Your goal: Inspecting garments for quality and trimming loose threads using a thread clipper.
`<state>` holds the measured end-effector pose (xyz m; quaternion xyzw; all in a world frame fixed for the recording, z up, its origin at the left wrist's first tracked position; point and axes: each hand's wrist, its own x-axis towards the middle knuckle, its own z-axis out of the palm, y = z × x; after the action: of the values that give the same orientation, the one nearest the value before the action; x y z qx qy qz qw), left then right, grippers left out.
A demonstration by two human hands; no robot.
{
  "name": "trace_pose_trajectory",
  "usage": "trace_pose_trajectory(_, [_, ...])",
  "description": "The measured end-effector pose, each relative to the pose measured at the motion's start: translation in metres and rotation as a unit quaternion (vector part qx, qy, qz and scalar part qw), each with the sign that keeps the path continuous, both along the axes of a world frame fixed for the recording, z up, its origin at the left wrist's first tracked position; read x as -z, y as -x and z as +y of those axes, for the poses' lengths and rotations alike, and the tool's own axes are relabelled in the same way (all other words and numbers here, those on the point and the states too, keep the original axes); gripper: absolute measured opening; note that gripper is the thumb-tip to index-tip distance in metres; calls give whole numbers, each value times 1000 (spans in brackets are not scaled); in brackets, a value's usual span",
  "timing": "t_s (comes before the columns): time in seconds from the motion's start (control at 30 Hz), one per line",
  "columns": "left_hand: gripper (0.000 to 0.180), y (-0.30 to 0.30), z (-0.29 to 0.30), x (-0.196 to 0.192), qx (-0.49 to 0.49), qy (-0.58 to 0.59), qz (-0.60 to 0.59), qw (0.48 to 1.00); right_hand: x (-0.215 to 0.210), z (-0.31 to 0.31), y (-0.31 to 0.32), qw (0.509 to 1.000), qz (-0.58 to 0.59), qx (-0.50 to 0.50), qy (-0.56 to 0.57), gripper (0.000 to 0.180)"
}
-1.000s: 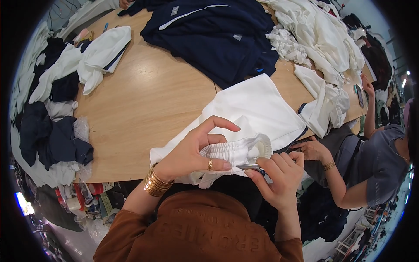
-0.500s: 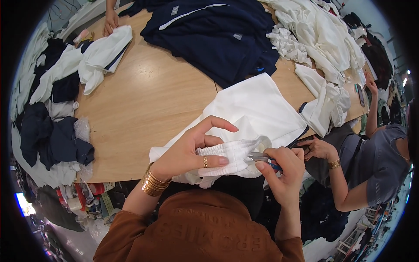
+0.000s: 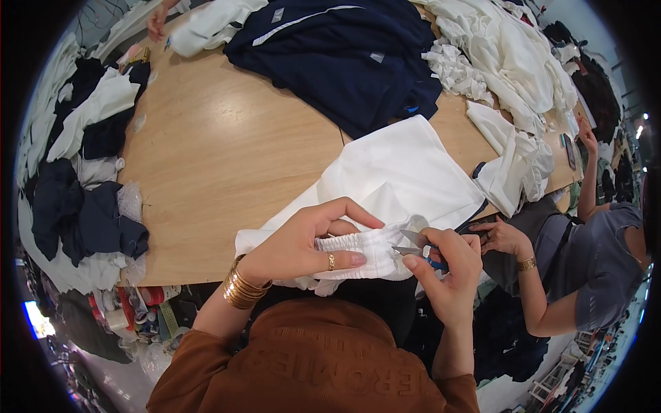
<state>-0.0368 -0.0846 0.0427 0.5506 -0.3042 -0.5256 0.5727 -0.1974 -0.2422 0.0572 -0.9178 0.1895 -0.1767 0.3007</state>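
From the head view, the white garment (image 3: pixel 399 179) is spread at the near edge of the wooden bench (image 3: pixel 220 158). Its gathered waistband (image 3: pixel 365 251) is gripped by the left hand (image 3: pixel 303 244), fingers curled. Small blue-handled snips (image 3: pixel 416 252) are pinched in the right hand (image 3: pixel 447 272), blades at the waistband.

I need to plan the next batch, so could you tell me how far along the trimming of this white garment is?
Done: cannot tell; no finished pile is distinguishable. In hand: the left hand grips the white garment at its gathered waistband while the right hand puts small blue-handled snips to it. Left: heaps of white clothes and navy garments lie across the table.
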Motion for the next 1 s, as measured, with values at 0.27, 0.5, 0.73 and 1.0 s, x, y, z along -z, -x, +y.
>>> trace_pose_trajectory(0.27, [29,-2,2,7,-21,-15,23,999,3,-4,0,997,-33,-49,47,29])
trace_pose_trajectory(0.5, [25,0,-1,8,-18,-14,23,999,-3,16,-18,966,-115,28,-231,28])
trace_pose_trajectory(0.73, [26,-1,1,8,25,-6,40,999,16,1,-36,998,-50,-36,-32,17])
trace_pose_trajectory(1.0, [27,-2,6,11,9,-15,71,997,-5,8,-25,981,-66,-75,-168,29])
